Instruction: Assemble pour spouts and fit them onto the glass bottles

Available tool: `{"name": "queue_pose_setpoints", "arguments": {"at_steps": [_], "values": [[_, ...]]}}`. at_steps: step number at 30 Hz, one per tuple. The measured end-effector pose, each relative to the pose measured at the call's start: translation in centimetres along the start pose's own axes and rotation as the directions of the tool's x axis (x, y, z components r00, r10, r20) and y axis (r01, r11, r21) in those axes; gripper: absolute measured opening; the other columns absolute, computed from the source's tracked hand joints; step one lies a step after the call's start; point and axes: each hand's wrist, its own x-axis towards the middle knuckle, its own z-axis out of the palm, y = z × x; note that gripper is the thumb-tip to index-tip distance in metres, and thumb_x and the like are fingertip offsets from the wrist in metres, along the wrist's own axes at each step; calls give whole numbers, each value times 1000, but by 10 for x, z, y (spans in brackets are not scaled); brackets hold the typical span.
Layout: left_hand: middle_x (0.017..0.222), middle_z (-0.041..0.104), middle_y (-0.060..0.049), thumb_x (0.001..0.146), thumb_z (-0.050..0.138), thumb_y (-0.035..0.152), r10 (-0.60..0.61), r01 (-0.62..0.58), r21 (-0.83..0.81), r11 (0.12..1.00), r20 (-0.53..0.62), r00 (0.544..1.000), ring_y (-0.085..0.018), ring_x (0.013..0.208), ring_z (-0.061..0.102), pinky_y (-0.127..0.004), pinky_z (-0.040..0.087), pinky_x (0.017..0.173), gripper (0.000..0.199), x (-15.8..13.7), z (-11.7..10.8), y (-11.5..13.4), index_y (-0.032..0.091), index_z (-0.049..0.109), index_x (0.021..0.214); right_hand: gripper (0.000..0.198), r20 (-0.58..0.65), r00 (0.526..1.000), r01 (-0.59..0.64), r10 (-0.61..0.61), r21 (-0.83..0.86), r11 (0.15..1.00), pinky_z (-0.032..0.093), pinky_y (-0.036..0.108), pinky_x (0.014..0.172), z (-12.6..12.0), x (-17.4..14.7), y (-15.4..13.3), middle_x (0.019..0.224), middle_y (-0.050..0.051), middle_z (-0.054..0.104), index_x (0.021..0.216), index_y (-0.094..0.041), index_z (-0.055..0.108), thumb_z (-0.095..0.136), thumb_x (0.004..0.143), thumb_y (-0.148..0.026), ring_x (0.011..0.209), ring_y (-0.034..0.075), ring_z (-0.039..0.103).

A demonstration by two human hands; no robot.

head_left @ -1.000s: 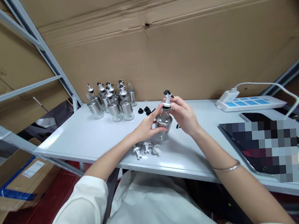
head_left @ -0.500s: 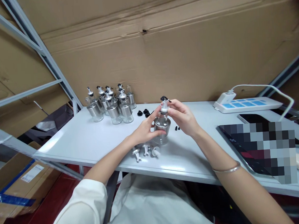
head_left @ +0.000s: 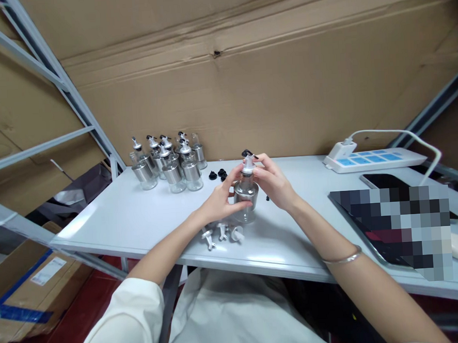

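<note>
A glass bottle (head_left: 246, 213) with a metal band stands upright on the table in front of me. My left hand (head_left: 223, 198) is closed around its left side, thumb across the front and index finger up by the neck. A white pourer spout (head_left: 247, 164) with a black flip lid sits on the bottle's neck. My right hand (head_left: 273, 181) pinches this spout from the right with thumb and fingers. Close below the bottle lie several loose white spouts (head_left: 222, 231). Black stoppers (head_left: 212, 175) lie behind my left hand, partly hidden by it.
Several similar bottles (head_left: 174, 176) stand grouped at the back left, most with spouts. On the right are a white power strip (head_left: 371, 160) with a plugged-in charger, a phone (head_left: 380, 179) and a partly blurred tablet (head_left: 366, 230). A cardboard wall (head_left: 248, 103) closes the back.
The view has shifted slightly. Both hands keep their places on the bottle and spout; my right hand's fingers have shifted a little and now cover one of two tiny black pieces beside it.
</note>
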Motion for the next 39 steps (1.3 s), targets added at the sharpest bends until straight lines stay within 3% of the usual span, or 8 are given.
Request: {"name": "queue_pose_setpoints", "arguments": {"at_steps": [7, 23, 28, 32, 39], "values": [[142, 42, -13, 74, 70, 38, -40, 40, -31, 999, -7, 999, -28, 119, 54, -41, 54, 87, 84, 0, 0, 2, 34, 21, 142, 31, 24, 999, -21, 20, 6, 1000, 51, 35, 75, 0, -1, 4, 81, -5, 68, 87, -28, 46, 67, 72, -47, 79, 18, 68], [139, 44, -11, 71, 73, 32, -11, 8, -85, 996, -36, 999, -27, 121, 52, -37, 55, 82, 78, 1, 0, -4, 34, 27, 134, 32, 5, 999, -32, 32, 70, 997, 47, 27, 64, 3, 2, 10, 76, -7, 63, 84, -28, 45, 70, 69, -41, 70, 15, 64], [132, 51, -10, 73, 72, 31, -27, 24, -81, 996, -41, 999, -26, 118, 55, -37, 55, 83, 75, 0, 0, -3, 34, 28, 133, 35, 2, 999, -35, 35, 58, 998, 45, 26, 62, 3, 2, 8, 76, -6, 61, 82, -27, 43, 71, 67, -42, 67, 13, 61], [139, 45, -11, 74, 71, 33, 5, -7, -50, 999, -55, 999, -28, 123, 52, -37, 56, 83, 76, -1, 1, -6, 35, 26, 135, 34, 8, 999, -39, 38, 32, 999, 47, 29, 67, 2, -1, 10, 77, -5, 63, 90, -28, 48, 69, 71, -47, 73, 16, 63], [131, 54, -8, 80, 66, 39, 147, -140, 63, 988, -125, 981, -24, 122, 54, -36, 55, 87, 77, -2, -1, -9, 37, 19, 141, 38, -83, 995, 49, -50, -17, 999, 48, 34, 82, -1, -1, 11, 98, 1, 68, 110, -31, 53, 59, 79, -53, 93, 19, 63]]}}
